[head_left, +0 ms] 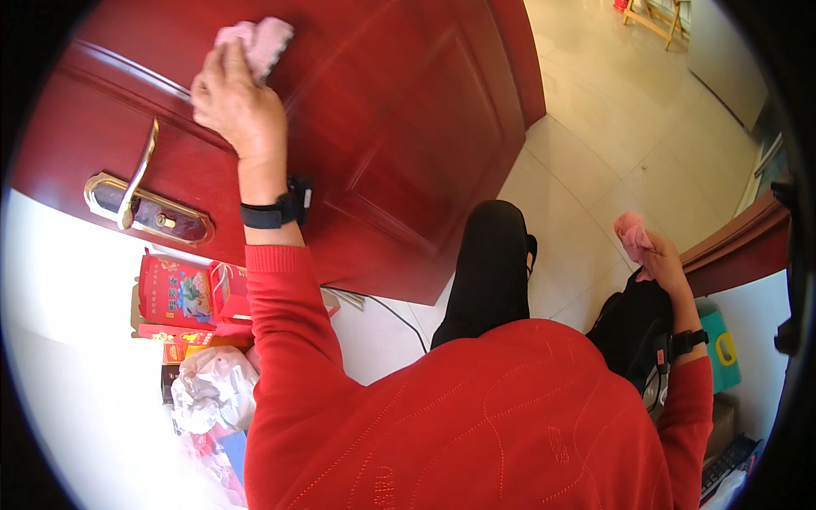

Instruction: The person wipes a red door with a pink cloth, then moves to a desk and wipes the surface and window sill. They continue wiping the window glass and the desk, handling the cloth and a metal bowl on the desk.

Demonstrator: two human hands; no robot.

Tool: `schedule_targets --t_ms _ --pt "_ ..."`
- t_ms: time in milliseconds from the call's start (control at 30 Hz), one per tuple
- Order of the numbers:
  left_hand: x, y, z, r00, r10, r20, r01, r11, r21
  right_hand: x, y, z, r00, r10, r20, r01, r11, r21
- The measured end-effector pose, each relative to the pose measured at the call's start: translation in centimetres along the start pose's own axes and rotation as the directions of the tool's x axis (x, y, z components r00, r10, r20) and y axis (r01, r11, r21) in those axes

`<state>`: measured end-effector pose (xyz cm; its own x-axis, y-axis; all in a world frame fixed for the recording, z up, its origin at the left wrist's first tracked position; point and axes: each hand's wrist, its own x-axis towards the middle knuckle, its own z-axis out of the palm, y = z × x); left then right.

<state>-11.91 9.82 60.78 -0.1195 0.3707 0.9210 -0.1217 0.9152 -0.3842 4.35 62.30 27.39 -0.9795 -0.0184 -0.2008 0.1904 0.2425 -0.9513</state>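
My left hand (240,106) is raised to the upper left, closed over a folded pink cloth (270,42) and pressed toward the face of a dark red panelled door (374,110). Below that hand, on the door, is a gold lever handle (138,174) with an ornate lock plate (157,210). Lowered at the right, my right hand (665,262) grips a second pink cloth (631,236), bunched up and partly hidden by the fingers. That cloth is near my knee, well apart from the door.
Red printed gift boxes (176,289) and a white plastic bag (214,387) stand at the lower left by the wall. A dark cable (399,319) crosses the tiled floor (595,161). At right are a door frame (739,242) and a teal box (719,348); a wooden stand (659,19) is far off.
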Motion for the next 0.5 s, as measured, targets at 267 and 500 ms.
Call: schedule_targets --t_ms 267,500 --pt "-6.2 7.1 5.4 0.966 0.119 0.229 -0.091 0.987 -0.130 -0.1 -0.2 0.0 0.999 0.032 0.022 -0.032 0.999 0.012" --pt "-21.5 15.1 7.4 0.719 0.402 0.566 -0.235 0.908 -0.347 -0.8 -0.3 0.2 0.999 0.028 -0.035 -0.028 0.999 0.016"
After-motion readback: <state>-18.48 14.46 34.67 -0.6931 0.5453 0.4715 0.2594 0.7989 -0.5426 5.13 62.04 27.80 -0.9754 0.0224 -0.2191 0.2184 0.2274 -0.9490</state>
